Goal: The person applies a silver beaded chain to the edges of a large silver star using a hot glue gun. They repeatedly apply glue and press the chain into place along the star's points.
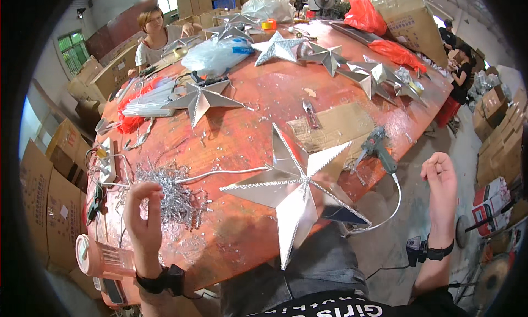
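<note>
A large silver five-pointed star, its ridges lined with glittering silver trim, leans at the table's near edge in front of me, over my lap. Neither hand touches it. My left hand is raised at the left, fingers curled in with nothing visible in them. Beside it lies a tangled heap of silver tinsel garland. Off to the right of the star, past the table edge, I hold up my right hand, its fingers folded together and nothing showing from them. A green glue gun rests on the table between the star and that hand.
A cardboard sheet carries pliers. Further off are a finished silver star, more stars and plastic bags. A pink cup stands near my left forearm. Another person is at the far left; cartons line the sides.
</note>
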Action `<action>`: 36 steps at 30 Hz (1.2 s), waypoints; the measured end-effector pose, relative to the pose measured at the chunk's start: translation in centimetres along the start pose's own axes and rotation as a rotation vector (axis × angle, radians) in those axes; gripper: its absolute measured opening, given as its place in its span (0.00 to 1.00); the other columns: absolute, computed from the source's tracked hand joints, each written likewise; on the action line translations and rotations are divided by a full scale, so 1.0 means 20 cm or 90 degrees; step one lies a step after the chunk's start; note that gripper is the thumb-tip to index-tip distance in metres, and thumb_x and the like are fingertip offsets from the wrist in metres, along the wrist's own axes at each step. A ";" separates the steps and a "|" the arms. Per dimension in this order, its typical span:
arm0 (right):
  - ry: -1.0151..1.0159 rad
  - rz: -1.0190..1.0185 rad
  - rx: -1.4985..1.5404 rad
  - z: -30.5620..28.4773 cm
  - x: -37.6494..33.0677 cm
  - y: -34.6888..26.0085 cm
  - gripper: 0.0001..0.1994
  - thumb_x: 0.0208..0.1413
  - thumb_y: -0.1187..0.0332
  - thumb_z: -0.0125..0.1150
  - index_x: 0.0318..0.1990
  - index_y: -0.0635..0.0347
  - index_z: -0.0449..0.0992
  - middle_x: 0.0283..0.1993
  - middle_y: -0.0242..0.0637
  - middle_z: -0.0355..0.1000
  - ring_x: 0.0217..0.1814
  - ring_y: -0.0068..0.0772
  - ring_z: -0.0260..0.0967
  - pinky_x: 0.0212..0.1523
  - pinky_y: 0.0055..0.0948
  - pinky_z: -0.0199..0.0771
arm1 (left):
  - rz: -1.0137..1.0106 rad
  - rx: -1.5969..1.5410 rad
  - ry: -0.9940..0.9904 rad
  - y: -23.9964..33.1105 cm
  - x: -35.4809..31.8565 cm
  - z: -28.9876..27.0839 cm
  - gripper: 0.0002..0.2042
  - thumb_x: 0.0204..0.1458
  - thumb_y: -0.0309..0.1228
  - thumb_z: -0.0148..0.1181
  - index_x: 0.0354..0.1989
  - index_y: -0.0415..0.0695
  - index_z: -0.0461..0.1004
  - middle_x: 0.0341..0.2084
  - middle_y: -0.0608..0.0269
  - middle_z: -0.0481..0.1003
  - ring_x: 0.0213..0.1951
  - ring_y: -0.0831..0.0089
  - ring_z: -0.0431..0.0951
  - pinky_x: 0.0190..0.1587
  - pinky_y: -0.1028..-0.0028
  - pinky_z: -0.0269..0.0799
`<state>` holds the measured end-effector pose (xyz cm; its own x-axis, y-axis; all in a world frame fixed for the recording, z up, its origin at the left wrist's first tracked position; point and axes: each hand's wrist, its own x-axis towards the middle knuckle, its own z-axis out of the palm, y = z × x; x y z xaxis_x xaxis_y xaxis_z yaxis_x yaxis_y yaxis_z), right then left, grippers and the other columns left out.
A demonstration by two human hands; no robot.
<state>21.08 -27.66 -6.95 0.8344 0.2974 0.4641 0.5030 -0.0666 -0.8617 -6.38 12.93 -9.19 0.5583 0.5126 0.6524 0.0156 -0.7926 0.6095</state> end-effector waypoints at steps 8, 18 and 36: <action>0.047 0.022 -0.007 -0.07 0.07 -0.01 0.05 0.62 0.72 0.47 0.42 0.59 0.68 0.28 0.26 0.66 0.30 0.14 0.59 0.34 0.15 0.58 | -0.058 -0.004 -0.041 0.00 -0.07 0.01 0.03 0.54 0.19 0.52 0.34 0.38 0.72 0.28 0.61 0.73 0.31 0.72 0.73 0.38 0.75 0.66; 0.281 0.172 -0.147 -1.01 -0.10 0.45 0.08 0.63 0.64 0.50 0.41 0.58 0.68 0.24 0.27 0.66 0.22 0.16 0.61 0.22 0.17 0.61 | 0.038 0.083 -0.084 0.02 -0.07 0.01 0.04 0.56 0.21 0.51 0.36 0.37 0.72 0.27 0.61 0.73 0.29 0.74 0.73 0.35 0.75 0.68; 0.148 0.195 -0.678 -1.58 -0.63 0.88 0.05 0.45 0.75 0.57 0.24 0.60 0.66 0.21 0.28 0.63 0.23 0.29 0.63 0.28 0.30 0.66 | 0.038 0.097 -0.117 0.05 -0.08 0.04 0.03 0.52 0.23 0.56 0.34 0.39 0.74 0.27 0.54 0.75 0.30 0.59 0.76 0.34 0.68 0.69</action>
<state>26.53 -62.60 -21.42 0.9213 -0.0483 0.3859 0.1130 -0.9162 -0.3844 -6.67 10.98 -9.97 0.7029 0.4057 0.5843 0.0954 -0.8677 0.4879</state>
